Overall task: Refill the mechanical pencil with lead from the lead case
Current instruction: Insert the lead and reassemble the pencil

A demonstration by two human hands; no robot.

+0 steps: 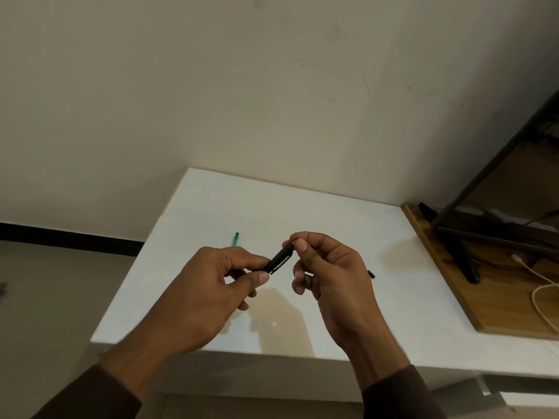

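A black mechanical pencil (279,260) with a silver clip is held above the white table (302,207). My left hand (208,285) grips its lower barrel between thumb and fingers. My right hand (326,267) pinches the pencil's top end with thumb and forefinger. A thin teal stick (235,239), perhaps the lead case, lies on the table behind my left hand, partly hidden by it. A small black piece (371,274) lies on the table just right of my right hand.
A wooden board (453,267) adjoins the table on the right, carrying a black metal stand (462,255) and a white cable (538,285). A beige wall rises behind the table. The floor lies to the left.
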